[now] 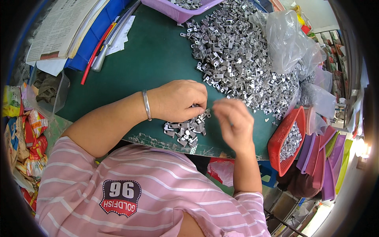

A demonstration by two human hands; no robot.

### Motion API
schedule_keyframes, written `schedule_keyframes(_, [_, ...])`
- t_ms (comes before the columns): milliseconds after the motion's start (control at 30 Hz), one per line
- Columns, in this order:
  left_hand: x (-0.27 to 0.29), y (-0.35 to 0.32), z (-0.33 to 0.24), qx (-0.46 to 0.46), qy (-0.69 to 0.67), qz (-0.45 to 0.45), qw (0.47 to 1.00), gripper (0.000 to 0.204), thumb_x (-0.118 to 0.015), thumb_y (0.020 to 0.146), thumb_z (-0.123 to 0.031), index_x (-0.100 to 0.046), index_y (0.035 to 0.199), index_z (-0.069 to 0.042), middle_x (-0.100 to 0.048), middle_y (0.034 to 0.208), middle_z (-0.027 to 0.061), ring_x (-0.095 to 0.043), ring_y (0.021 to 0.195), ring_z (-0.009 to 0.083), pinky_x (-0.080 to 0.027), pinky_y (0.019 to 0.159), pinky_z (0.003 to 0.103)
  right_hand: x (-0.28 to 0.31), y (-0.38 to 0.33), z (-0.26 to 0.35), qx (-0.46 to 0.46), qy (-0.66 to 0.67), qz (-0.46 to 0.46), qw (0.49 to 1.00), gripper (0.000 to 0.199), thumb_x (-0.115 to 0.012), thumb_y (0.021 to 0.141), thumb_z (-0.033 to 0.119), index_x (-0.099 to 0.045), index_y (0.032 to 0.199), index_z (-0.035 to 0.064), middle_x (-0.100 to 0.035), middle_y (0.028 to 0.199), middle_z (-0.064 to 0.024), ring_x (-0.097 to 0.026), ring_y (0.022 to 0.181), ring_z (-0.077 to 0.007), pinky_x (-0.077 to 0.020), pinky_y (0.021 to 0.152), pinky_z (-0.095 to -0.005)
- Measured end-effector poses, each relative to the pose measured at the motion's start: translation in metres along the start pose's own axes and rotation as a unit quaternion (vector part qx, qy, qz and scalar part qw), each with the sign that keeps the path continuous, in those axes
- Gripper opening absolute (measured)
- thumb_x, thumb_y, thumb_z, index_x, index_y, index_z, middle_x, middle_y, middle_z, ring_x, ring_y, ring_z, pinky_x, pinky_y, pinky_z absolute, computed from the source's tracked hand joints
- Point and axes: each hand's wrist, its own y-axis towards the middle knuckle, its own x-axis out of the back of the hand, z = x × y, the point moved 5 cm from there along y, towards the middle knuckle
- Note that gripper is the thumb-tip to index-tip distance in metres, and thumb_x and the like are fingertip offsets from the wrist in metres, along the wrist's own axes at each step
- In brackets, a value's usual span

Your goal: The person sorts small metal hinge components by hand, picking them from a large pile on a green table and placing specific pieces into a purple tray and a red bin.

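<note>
Over the green tabletop, my left hand is curled closed, with a silver bracelet on its wrist. Silver metal shows between its thumb and fingers, apparently a small metal bracket. Just below that hand lies a small pile of bent metal brackets, near the table's front edge. My right hand hovers to the right of this pile with bent fingers. Motion blurs its fingertips, so I cannot see whether anything is in them. Beyond both hands spreads a large heap of the same brackets.
A purple basket stands at the far edge. Clear plastic bags lie against the heap's right side. A red basket of brackets tilts at the right edge. A red stick and a blue tray with papers are at far left.
</note>
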Motion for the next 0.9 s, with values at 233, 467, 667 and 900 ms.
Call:
schedule_keyframes(233, [-0.003, 0.0, -0.002, -0.02, 0.003, 0.013, 1.0, 0.004, -0.066, 0.083, -0.009, -0.066, 0.083, -0.005, -0.065, 0.092, 0.0081, -0.063, 0.089, 0.0285, -0.049, 0.083, 0.039, 0.007, 0.027, -0.031, -0.016, -0.208, -0.124, 0.97, 0.017, -0.073, 0.075, -0.005, -0.062, 0.086, 0.0021, -0.063, 0.094, -0.0131, -0.06, 0.084, -0.0306, -0.0497, 0.072, -0.0371])
schedule_keyframes(467, [-0.001, 0.001, -0.003, 0.018, -0.013, -0.004, 1.0, 0.004, -0.065, 0.082, -0.006, -0.065, 0.086, -0.004, -0.065, 0.092, 0.0087, -0.063, 0.089, 0.0288, -0.049, 0.083, 0.04, 0.012, 0.001, -0.051, -0.223, 0.156, -0.151, 0.95, 0.015, -0.068, 0.084, -0.008, -0.065, 0.096, -0.0006, -0.064, 0.089, -0.0049, -0.061, 0.07, -0.0078, -0.0491, 0.061, -0.0232])
schedule_keyframes(667, [-0.004, -0.001, 0.0, 0.004, 0.026, 0.004, 1.0, 0.015, -0.059, 0.078, 0.001, -0.066, 0.09, -0.004, -0.065, 0.094, 0.0097, -0.062, 0.091, 0.0302, -0.049, 0.085, 0.041, 0.0, 0.03, -0.019, -0.07, -0.045, -0.07, 0.994, 0.019, -0.069, 0.079, -0.008, -0.067, 0.098, -0.0016, -0.063, 0.09, -0.0137, -0.064, 0.075, -0.0244, -0.0509, 0.065, -0.0318])
schedule_keyframes(900, [-0.005, -0.001, 0.001, -0.029, 0.032, 0.0, 0.999, 0.018, -0.056, 0.078, 0.002, -0.068, 0.09, -0.004, -0.066, 0.094, 0.0093, -0.062, 0.092, 0.0306, -0.049, 0.086, 0.042, -0.011, 0.035, -0.024, -0.002, -0.191, -0.107, 0.976, 0.021, -0.077, 0.072, -0.001, -0.061, 0.086, 0.0024, -0.06, 0.092, -0.0119, -0.057, 0.079, -0.0311, -0.0479, 0.068, -0.0399])
